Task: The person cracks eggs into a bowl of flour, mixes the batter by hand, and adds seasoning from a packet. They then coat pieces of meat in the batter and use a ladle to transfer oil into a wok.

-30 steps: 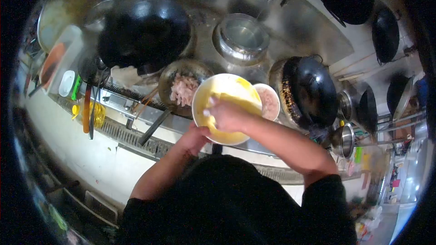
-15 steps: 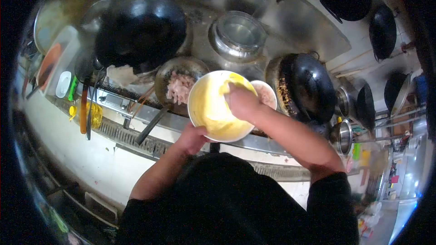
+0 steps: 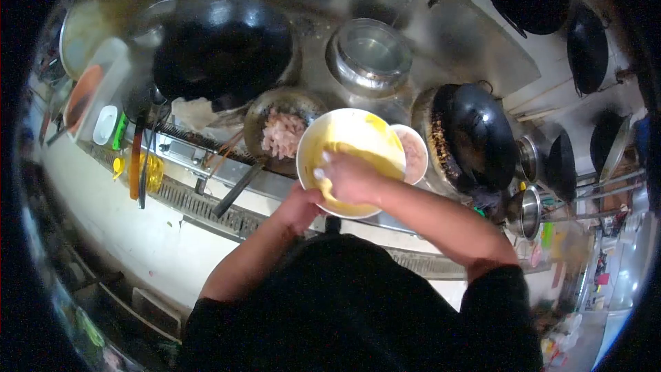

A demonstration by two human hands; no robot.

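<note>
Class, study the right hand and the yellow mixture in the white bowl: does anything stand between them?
Nothing visible does. The right hand reaches through the open top of the white bowl to the yellow mixture. The left hand holds the bowl's near left side, out of the way.

Bright overhead-looking light washes the round, white, smooth-walled bowl around the slightly blurred right-hand fingers, shadow dulling the wet yellow mixture beside them. Right of the fingers, the rounded black metal wok glints. Noise speckles the black cloth shirt below them; well away, fisheye curvature bends surroundings into black corners.
</note>
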